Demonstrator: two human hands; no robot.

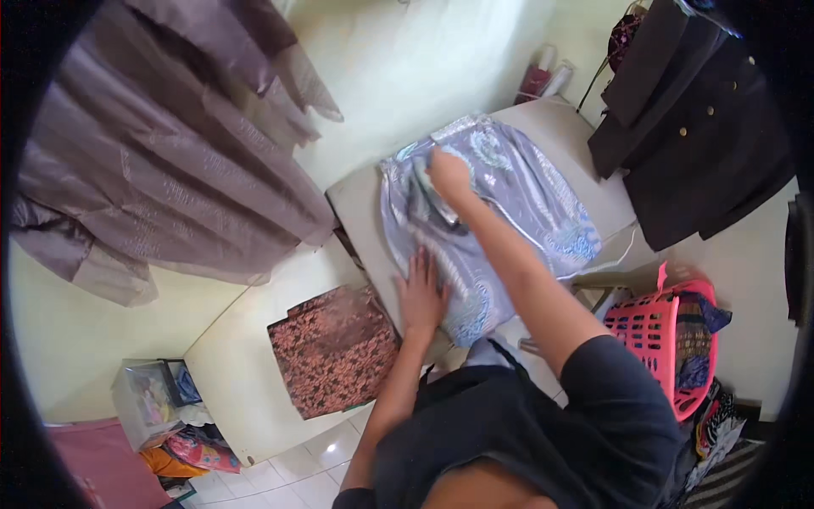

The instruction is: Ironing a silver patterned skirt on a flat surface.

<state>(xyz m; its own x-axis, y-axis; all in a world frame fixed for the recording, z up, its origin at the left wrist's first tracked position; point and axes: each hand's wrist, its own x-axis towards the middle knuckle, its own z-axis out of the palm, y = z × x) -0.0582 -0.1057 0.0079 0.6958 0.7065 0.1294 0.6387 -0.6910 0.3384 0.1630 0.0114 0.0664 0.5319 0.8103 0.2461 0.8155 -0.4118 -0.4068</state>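
Note:
A lavender-grey patterned garment, with a gathered waist and blue and silver motifs, lies spread over a pale padded board. My right hand is closed around the handle of a clothes iron near the garment's left upper part; the hand and arm hide much of the iron. My left hand rests flat, fingers spread, on the garment's lower left edge. A pale cord runs from beneath my right forearm towards the board's right edge.
Folded floral cloth lies on a cream table at left. A mauve dress and a dark buttoned jacket hang on either side. A pink laundry basket stands right; bottles stand at the board's far corner.

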